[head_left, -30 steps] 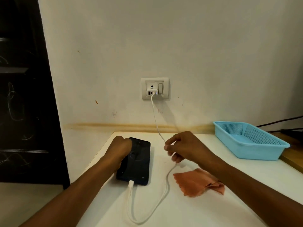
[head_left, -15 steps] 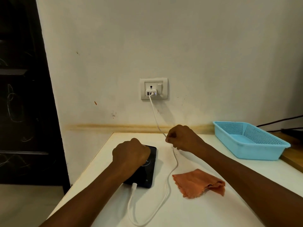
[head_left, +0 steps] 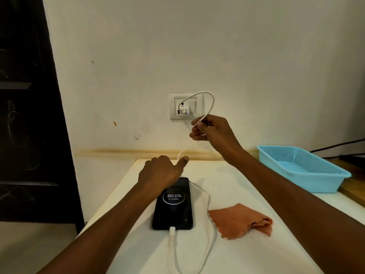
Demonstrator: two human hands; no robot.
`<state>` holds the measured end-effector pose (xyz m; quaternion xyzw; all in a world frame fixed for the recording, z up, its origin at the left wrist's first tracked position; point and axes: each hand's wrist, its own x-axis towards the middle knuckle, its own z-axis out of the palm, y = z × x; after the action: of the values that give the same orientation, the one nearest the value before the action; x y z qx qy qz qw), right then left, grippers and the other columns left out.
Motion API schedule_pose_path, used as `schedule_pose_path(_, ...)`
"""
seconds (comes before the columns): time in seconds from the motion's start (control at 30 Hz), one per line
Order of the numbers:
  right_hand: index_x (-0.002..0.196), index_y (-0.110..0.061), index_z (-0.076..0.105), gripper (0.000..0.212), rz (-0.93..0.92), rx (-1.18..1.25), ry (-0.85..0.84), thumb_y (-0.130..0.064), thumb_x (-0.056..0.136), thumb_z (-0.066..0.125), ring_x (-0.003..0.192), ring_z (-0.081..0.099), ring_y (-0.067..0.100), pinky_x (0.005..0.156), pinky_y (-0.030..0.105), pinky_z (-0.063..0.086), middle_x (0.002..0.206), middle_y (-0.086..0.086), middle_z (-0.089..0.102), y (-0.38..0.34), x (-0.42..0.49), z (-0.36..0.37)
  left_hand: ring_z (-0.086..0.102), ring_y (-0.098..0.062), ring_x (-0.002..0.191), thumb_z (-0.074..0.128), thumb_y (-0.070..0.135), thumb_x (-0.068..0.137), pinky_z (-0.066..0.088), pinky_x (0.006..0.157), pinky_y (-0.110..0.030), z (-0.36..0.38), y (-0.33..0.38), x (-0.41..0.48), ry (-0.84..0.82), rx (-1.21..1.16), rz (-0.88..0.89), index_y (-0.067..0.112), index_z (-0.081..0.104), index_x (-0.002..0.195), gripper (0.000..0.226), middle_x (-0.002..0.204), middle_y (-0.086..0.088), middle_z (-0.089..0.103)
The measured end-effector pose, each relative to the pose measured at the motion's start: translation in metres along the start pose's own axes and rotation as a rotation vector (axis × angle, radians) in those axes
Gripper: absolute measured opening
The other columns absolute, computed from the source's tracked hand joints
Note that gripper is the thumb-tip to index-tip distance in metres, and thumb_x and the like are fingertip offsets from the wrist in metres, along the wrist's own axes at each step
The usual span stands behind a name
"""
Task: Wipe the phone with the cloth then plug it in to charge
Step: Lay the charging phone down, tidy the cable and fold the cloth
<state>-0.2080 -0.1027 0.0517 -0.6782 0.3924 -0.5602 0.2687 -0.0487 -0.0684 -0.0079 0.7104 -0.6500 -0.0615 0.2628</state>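
A black phone (head_left: 173,210) lies flat on the white table (head_left: 246,254), its screen lit with a charging ring reading 80.03. A white cable (head_left: 211,230) is plugged into its near end, loops along the table and runs up to the charger (head_left: 184,111) in the wall socket (head_left: 185,106). My left hand (head_left: 162,173) rests on the phone's far end, thumb stretched toward the cable. My right hand (head_left: 212,133) is raised just below the socket, pinching the cable, which arcs above it. An orange cloth (head_left: 240,221) lies crumpled to the right of the phone.
A light blue mesh basket (head_left: 302,167) stands at the table's right back. Dark cables (head_left: 335,145) run behind it over a wooden surface. A dark door (head_left: 25,115) fills the left side. The wall is close behind the table.
My right hand has lifted from table height up to the socket, drawing the cable into a loop. My left hand has slid to the phone's far end, uncovering the lit screen.
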Motion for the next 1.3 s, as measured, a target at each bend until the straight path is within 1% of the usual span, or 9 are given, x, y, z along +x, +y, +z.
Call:
schedule_pose_path(0.17,0.099,0.003,0.066,0.020,-0.117,0.130,0.070,-0.005,0.098,0.048,0.074,0.070,0.024,0.075,0.035,0.060,0.083,0.017,0.066,-0.035,0.002,-0.006,0.055,-0.025,0.116,0.054,0.067,0.081,0.040,0.077,-0.027,0.002,0.003,0.017,-0.089,-0.212,0.017,0.007,0.048,0.127,0.076,0.125,-0.009,0.059)
schedule_pose_path(0.33,0.091,-0.002,0.068,0.021,-0.184,0.108,0.171,-0.011,0.096,0.050,0.061,0.062,0.020,0.058,0.027,0.054,0.072,0.010,0.061,-0.074,0.007,-0.016,0.043,-0.022,0.133,0.065,0.064,0.075,0.035,0.107,-0.033,0.018,0.017,0.016,-0.252,-0.185,0.165,0.022,0.025,0.150,0.094,0.144,-0.005,0.048)
schedule_pose_path(0.4,0.088,-0.003,0.067,0.020,-0.155,0.180,0.149,-0.011,0.095,0.051,0.059,0.057,0.019,0.056,0.027,0.051,0.069,0.008,0.058,-0.086,0.010,-0.017,0.042,-0.025,0.134,0.071,0.058,0.074,0.035,0.105,-0.031,0.022,0.025,0.017,-0.289,-0.313,0.123,0.014,0.016,0.151,0.105,0.148,-0.008,0.042)
schedule_pose_path(0.47,0.087,-0.004,0.067,0.021,-0.112,0.290,0.113,-0.011,0.095,0.049,0.058,0.056,0.018,0.057,0.028,0.050,0.068,0.007,0.056,-0.094,0.013,-0.017,0.051,-0.028,0.123,0.074,0.052,0.073,0.041,0.090,-0.030,0.020,0.030,0.018,-0.330,-0.517,0.039,0.002,0.037,0.139,0.091,0.136,-0.012,0.052)
schedule_pose_path(0.53,0.087,-0.005,0.066,0.021,-0.067,0.443,0.085,-0.011,0.095,0.048,0.058,0.056,0.017,0.059,0.029,0.050,0.067,0.004,0.056,-0.100,0.016,-0.017,0.064,-0.030,0.102,0.072,0.034,0.080,0.047,0.080,-0.033,0.016,0.033,0.017,-0.369,-0.774,0.047,-0.002,0.062,0.103,0.044,0.111,-0.019,0.069)
schedule_pose_path(0.63,0.088,-0.005,0.065,0.018,-0.002,0.617,0.088,-0.009,0.093,0.048,0.058,0.056,0.016,0.061,0.028,0.050,0.067,0.004,0.056,-0.106,0.019,-0.020,0.069,-0.035,0.076,0.051,0.002,0.093,0.056,0.064,-0.033,0.005,0.030,0.010,-0.404,-1.043,0.006,-0.001,0.057,0.084,0.012,0.083,-0.019,0.070)
schedule_pose_path(0.8,0.091,-0.005,0.064,0.019,0.080,0.616,0.100,-0.012,0.093,0.047,0.058,0.055,0.015,0.058,0.027,0.050,0.067,0.003,0.055,-0.094,0.022,-0.028,0.056,-0.019,0.054,0.045,0.007,0.099,0.046,0.045,-0.025,-0.047,-0.002,0.016,-0.260,-0.921,-0.015,-0.004,0.059,0.111,0.022,0.071,-0.011,0.061)
schedule_pose_path(1.1,0.087,-0.005,0.064,0.023,0.320,0.415,0.134,-0.005,0.092,0.041,0.062,0.059,0.020,0.063,0.030,0.055,0.075,0.009,0.061,-0.040,0.020,-0.015,0.037,-0.015,0.041,0.053,0.016,0.098,0.029,0.037,-0.019,-0.095,-0.091,0.039,-0.185,-0.592,-0.109,0.009,0.070,0.102,0.019,0.064,-0.009,0.052)
schedule_pose_path(1.3,0.099,0.007,0.062,0.018,0.455,0.113,0.121,0.000,0.092,0.047,0.061,0.059,0.020,0.052,0.025,0.057,0.077,0.016,0.060,0.007,0.020,0.003,0.048,-0.018,0.047,0.062,0.026,0.092,0.034,0.045,-0.020,-0.051,-0.126,0.041,-0.045,-0.257,-0.060,0.017,0.069,0.108,0.019,0.067,-0.008,0.058)
